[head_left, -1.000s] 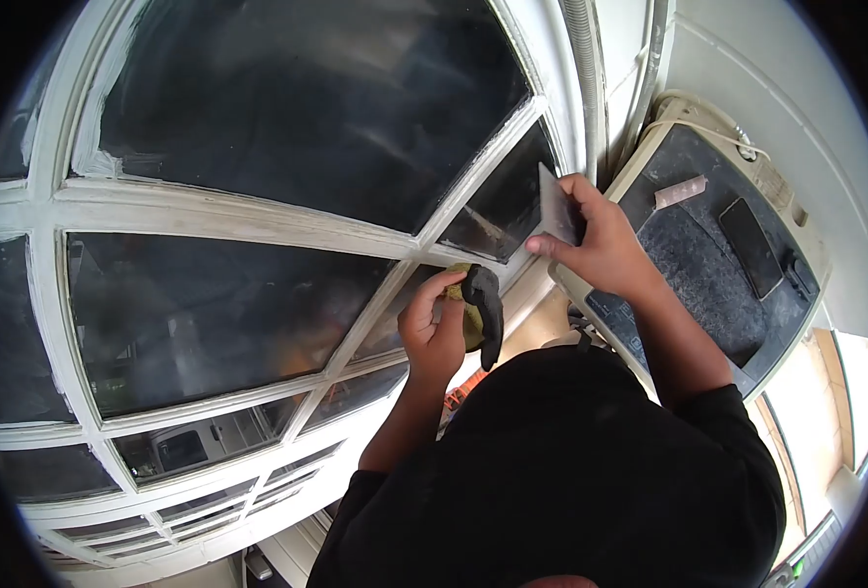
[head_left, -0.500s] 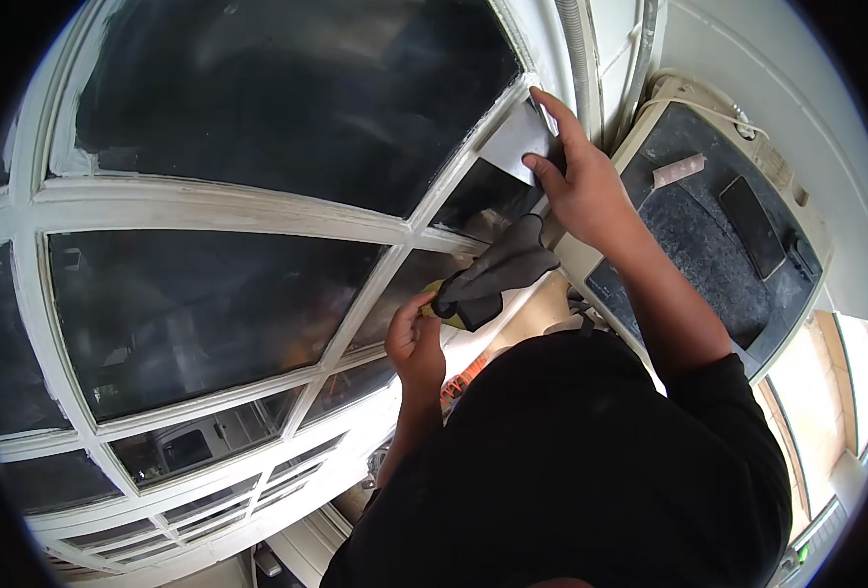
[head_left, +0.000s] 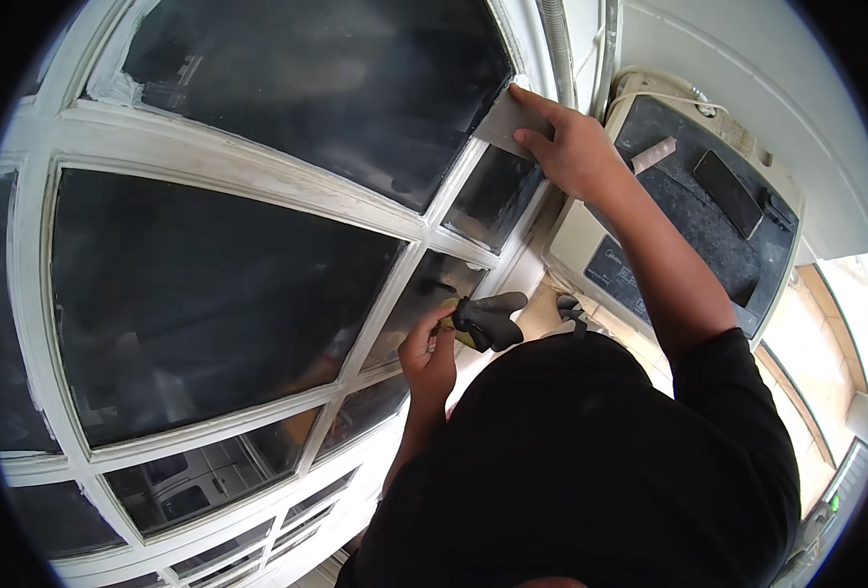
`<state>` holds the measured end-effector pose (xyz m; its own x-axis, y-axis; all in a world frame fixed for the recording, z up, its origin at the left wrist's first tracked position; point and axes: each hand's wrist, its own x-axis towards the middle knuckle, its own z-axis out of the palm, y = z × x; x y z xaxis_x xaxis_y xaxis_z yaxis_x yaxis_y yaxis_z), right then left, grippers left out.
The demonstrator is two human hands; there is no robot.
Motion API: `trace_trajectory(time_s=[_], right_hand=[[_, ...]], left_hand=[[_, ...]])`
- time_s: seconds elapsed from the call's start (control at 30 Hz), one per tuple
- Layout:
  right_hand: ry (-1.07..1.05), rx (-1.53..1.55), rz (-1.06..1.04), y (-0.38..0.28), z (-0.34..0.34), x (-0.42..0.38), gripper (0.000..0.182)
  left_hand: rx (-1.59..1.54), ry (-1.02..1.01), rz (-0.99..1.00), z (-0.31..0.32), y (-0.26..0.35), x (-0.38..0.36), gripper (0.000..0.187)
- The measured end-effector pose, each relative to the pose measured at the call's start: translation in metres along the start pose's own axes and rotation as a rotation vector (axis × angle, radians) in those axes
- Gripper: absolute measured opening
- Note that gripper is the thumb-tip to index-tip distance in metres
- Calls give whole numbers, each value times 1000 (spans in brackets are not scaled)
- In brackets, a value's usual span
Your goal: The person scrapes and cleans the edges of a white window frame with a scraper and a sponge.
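My right hand (head_left: 576, 152) pinches a thin, flat grey metal plate (head_left: 512, 122) between thumb and fingers. One edge of the plate lies along the white window frame (head_left: 409, 227), at the corner of the large upper pane (head_left: 336, 88). Lower down, my left hand (head_left: 429, 358) is closed on a limp dark grey and yellow cloth piece that looks like a work glove (head_left: 488, 321). The glove hangs in front of a small pane, and its dark lobes point to the right. My left palm faces away and is hidden.
To the right stands a beige appliance (head_left: 566, 240) with a dark top. On it lie a phone (head_left: 728, 193) and a pinkish strip (head_left: 653, 155). A ribbed grey hose (head_left: 556, 49) runs down the wall behind the frame. More white-framed panes extend to the lower left.
The view has shifted a little. My right hand and the plate moved slightly up and left along the frame. The glove swung lower and now hangs more bunched from my left hand.
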<state>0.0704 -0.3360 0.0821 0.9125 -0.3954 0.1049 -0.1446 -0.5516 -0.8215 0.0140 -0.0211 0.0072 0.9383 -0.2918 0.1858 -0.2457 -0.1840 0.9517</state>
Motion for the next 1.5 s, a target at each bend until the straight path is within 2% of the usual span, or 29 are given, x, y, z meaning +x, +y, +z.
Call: trace_trajectory(time_s=[0.1, 0.27, 0.4, 0.5, 0.7, 0.8, 0.87, 1.07, 1.17, 1.3, 1.5], right_hand=[[-18, -60, 29, -3, 3, 2, 54], [42, -115, -69, -4, 2, 4, 53], [-35, -171, 10, -17, -7, 8, 53], [-5, -177, -50, -7, -3, 10, 52], [2, 47, 26, -2, 5, 6, 51], [-79, 94, 156, -3, 3, 4, 52], [24, 117, 12, 3, 9, 4, 52], [21, 47, -36, 2, 4, 9, 51], [-17, 3, 27, -7, -3, 6, 51], [54, 22, -37, 8, 3, 13, 52], [20, 5, 29, 1, -1, 11, 52]], left_hand=[[2, -13, 17, -9, -2, -1, 23], [-6, -39, -54, -19, -3, 1, 23], [2, -69, -3, -25, -7, 6, 21], [-23, -86, -18, -24, -3, 8, 20], [5, -117, -17, -23, -5, 12, 20], [7, -125, -23, -21, -7, 13, 21], [-2, -126, -23, -19, -8, 14, 21], [20, -111, -9, -15, -5, 14, 21], [33, -97, -20, -15, -4, 13, 21], [49, -95, -19, -16, -3, 11, 22], [41, -100, -47, -16, -2, 10, 22]])
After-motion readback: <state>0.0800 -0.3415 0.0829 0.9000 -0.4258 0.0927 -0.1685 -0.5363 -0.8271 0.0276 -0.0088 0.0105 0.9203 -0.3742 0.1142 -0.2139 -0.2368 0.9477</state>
